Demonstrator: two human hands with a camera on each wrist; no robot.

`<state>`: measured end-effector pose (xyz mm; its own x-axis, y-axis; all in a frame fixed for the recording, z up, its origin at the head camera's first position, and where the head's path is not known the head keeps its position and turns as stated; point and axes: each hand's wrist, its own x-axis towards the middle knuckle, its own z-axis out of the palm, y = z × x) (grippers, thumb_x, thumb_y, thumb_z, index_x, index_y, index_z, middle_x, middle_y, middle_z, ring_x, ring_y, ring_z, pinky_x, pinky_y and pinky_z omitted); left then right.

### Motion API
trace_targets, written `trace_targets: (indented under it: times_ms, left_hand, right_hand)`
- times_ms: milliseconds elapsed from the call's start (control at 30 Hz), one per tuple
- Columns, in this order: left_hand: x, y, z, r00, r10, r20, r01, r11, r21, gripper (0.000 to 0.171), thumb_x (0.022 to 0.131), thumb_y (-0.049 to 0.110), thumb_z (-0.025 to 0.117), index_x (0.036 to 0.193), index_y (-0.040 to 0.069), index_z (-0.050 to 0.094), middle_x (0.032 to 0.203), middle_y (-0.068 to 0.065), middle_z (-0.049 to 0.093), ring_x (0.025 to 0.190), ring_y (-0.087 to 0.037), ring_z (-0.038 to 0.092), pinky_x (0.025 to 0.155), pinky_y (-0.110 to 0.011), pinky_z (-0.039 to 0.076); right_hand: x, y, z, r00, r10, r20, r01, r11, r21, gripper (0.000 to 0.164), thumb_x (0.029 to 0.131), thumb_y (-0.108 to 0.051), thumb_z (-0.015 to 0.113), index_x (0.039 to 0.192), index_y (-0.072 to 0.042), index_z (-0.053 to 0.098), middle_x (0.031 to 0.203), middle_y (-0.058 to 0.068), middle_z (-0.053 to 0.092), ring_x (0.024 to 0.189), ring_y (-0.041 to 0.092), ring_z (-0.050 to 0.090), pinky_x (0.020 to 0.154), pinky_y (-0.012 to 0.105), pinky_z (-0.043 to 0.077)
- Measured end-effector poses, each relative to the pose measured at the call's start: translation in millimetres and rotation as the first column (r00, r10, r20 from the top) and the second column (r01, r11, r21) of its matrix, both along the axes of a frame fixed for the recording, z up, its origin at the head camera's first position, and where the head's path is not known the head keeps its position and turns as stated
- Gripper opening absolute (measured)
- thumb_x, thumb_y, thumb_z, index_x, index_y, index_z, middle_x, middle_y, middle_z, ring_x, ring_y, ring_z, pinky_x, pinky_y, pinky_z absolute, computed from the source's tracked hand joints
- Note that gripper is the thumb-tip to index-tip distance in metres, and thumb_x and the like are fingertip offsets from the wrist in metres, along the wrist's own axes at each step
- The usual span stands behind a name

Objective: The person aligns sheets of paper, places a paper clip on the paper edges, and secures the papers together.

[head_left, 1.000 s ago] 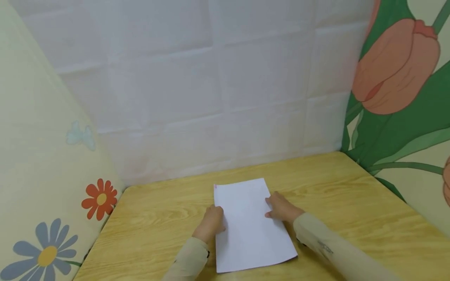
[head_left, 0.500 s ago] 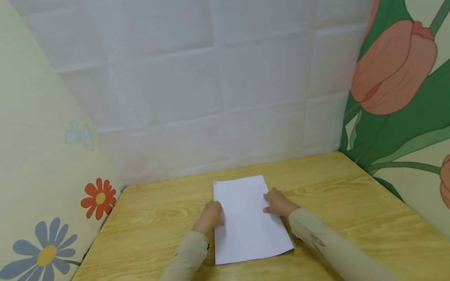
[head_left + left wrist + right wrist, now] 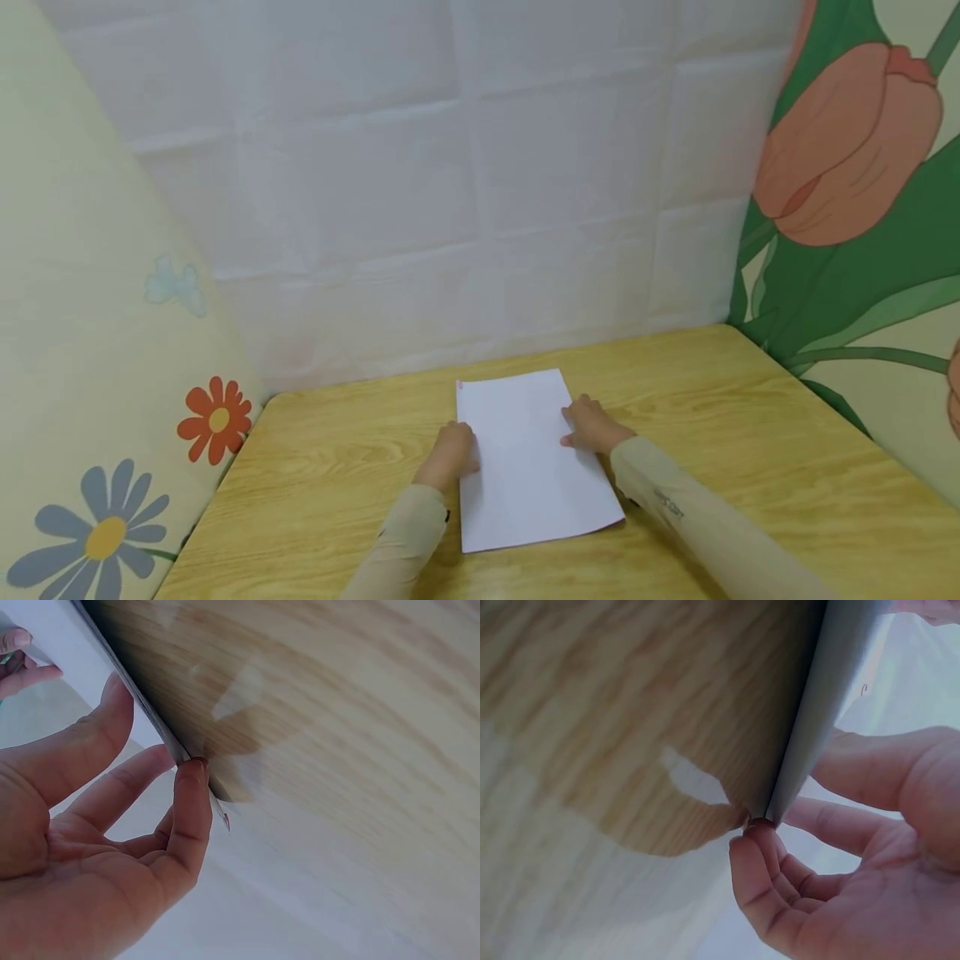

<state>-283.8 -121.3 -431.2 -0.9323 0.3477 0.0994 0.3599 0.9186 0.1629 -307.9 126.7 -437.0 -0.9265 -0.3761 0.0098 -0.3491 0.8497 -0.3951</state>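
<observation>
A white stack of paper (image 3: 528, 479) lies flat on the wooden table (image 3: 337, 467), with a small pinkish-red mark at its far left corner. My left hand (image 3: 452, 452) holds its left long edge, thumb over the top and fingertips at the side. On the opposite long edge, my right hand (image 3: 592, 427) grips in a similar way, a bit farther forward. In the left wrist view the layered side of the paper (image 3: 146, 712) shows between thumb and fingers. The right wrist view shows the paper's side (image 3: 799, 742) beside the thumb, with fingertips low against the tabletop.
Behind the table hangs a creased white sheet (image 3: 375, 192). A pale panel with painted flowers (image 3: 105, 375) borders the left side. Along the right stands a panel with a large painted tulip (image 3: 840, 150). The table's far edge lies a short way beyond the paper.
The paper has slid a little forward, away from me, with both hands still at its sides. My hands have moved forward with it.
</observation>
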Motion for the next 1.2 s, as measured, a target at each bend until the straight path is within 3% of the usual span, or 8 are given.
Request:
trace_targets:
  times_ms: [133,300,467,567,733,1000,1200]
  left_hand:
    - [1.6,0.7,2.8,1.000,0.011,0.016,-0.011,1.000,0.012,0.023,0.069,0.008,0.081,0.080,-0.006,0.065,0.084,-0.017,0.062,0.088,-0.035,0.055,0.083,-0.044,0.046]
    - [7.2,3.6,10.2,0.994,0.067,0.088,-0.072,0.996,0.058,0.026,0.073,0.007,0.081,0.089,-0.007,0.067,0.093,-0.020,0.061,0.095,-0.038,0.054,0.088,-0.046,0.045]
    - [12.3,5.2,11.8,0.984,0.097,0.147,-0.109,0.991,0.076,0.025,0.078,0.005,0.077,0.096,-0.008,0.065,0.099,-0.023,0.055,0.096,-0.038,0.051,0.085,-0.049,0.046]
    - [14.8,5.1,10.8,0.984,0.116,0.136,-0.126,0.990,0.067,0.024,0.080,0.007,0.075,0.096,-0.007,0.064,0.098,-0.023,0.052,0.095,-0.037,0.049,0.081,-0.049,0.046]
    - [17.1,3.4,9.2,0.989,0.136,0.051,-0.140,0.988,0.063,0.032,0.083,0.012,0.073,0.105,-0.008,0.062,0.098,-0.023,0.052,0.092,-0.036,0.050,0.077,-0.048,0.046]
    - [18.5,3.9,8.5,0.991,0.121,-0.050,-0.118,0.991,0.064,0.040,0.087,0.017,0.070,0.117,-0.007,0.060,0.103,-0.025,0.053,0.094,-0.038,0.051,0.078,-0.049,0.046]
    - [18.9,6.7,8.3,0.988,0.126,-0.089,-0.119,0.990,0.073,0.042,0.089,0.020,0.069,0.120,-0.007,0.059,0.103,-0.023,0.054,0.094,-0.036,0.051,0.078,-0.048,0.046]
  right_hand:
    - [-0.1,0.9,-1.6,1.000,-0.004,-0.005,0.004,1.000,0.012,0.050,0.084,-0.012,0.074,0.121,0.016,0.055,0.118,0.035,0.054,0.114,0.050,0.045,0.100,0.056,0.035]
    - [0.2,1.8,-1.0,0.999,-0.041,0.018,0.041,0.999,0.002,0.051,0.085,-0.013,0.073,0.125,0.013,0.055,0.123,0.036,0.050,0.117,0.052,0.043,0.100,0.057,0.035]
    - [3.0,2.8,0.7,0.998,-0.059,0.030,0.059,0.998,0.015,0.051,0.087,-0.016,0.072,0.127,0.010,0.055,0.125,0.036,0.048,0.118,0.053,0.042,0.100,0.057,0.035]
    - [6.4,3.5,1.7,0.997,-0.071,0.032,0.071,0.997,0.005,0.050,0.088,-0.016,0.071,0.126,0.010,0.055,0.124,0.036,0.047,0.115,0.053,0.043,0.099,0.058,0.036]
    - [12.8,4.3,1.8,0.995,-0.095,0.003,0.095,0.995,-0.008,0.046,0.088,-0.014,0.069,0.123,0.012,0.055,0.116,0.035,0.048,0.106,0.050,0.047,0.093,0.058,0.041]
    - [23.3,3.3,1.7,0.977,-0.161,-0.140,0.155,0.986,-0.055,0.032,0.088,-0.008,0.064,0.109,0.015,0.057,0.099,0.027,0.050,0.092,0.043,0.050,0.082,0.053,0.044]
    - [27.8,-0.8,4.0,0.953,-0.204,-0.224,0.195,0.979,-0.064,0.032,0.092,-0.011,0.060,0.111,0.015,0.058,0.099,0.027,0.053,0.094,0.044,0.052,0.084,0.053,0.044]
